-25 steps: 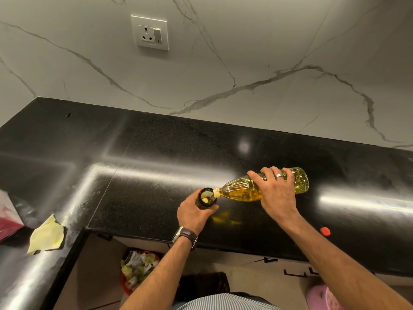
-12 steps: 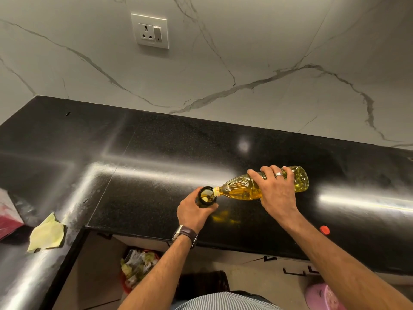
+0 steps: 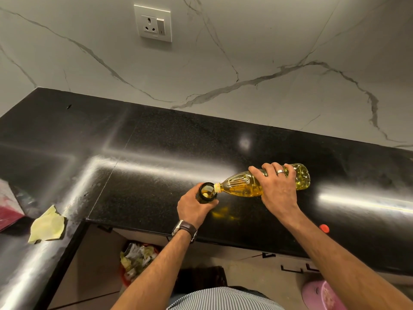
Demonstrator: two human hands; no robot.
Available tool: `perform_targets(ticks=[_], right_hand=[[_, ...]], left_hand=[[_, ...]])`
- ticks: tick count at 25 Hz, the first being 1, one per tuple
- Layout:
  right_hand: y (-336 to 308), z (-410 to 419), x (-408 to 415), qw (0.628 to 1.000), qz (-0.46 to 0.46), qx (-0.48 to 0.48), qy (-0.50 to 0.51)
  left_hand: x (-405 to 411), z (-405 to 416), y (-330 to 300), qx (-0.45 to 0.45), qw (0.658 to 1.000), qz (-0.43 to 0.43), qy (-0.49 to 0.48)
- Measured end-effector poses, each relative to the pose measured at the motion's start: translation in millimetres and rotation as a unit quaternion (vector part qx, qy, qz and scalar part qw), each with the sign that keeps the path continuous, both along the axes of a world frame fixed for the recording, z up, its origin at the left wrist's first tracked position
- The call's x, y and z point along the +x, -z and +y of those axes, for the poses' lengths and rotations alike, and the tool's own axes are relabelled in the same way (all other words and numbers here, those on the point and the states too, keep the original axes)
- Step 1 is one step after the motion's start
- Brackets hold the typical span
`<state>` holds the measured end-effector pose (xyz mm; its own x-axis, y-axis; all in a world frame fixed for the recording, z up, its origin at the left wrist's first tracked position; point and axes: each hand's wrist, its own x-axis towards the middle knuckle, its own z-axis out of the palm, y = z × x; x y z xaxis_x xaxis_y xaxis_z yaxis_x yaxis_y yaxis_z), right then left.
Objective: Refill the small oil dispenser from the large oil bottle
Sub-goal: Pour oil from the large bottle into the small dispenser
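The small dark oil dispenser [image 3: 206, 191] stands upright on the black counter [image 3: 156, 153], its mouth open and some oil visible inside. My left hand [image 3: 194, 208] grips its body from the near side. The large clear bottle of yellow oil [image 3: 243, 186] is tipped almost flat, its neck resting over the dispenser's mouth. My right hand [image 3: 278, 190] grips the bottle around its middle from above. A red cap [image 3: 324, 228] lies on the counter near the front edge, right of my right forearm.
A yellow cloth [image 3: 48, 224] and a red-and-white packet [image 3: 9, 209] lie on the counter's left wing. A wall socket [image 3: 153, 23] sits on the marble backsplash. Below the counter are a bin with rubbish [image 3: 137, 260] and a pink tub [image 3: 321, 294].
The bottle and both hands have barely moved; the bottle stays tipped at the dispenser's mouth.
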<state>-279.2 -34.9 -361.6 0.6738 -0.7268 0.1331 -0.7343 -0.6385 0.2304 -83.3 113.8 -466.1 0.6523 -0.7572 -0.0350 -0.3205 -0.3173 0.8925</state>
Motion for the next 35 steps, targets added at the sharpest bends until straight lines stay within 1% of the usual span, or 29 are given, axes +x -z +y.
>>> perform_targets(ticks=[35], right_hand=[[-2.8, 1.5, 0.6, 1.0, 0.0, -0.027, -0.01]], left_hand=[[-0.5, 1.9, -6.1, 0.009, 1.0, -0.013, -0.006]])
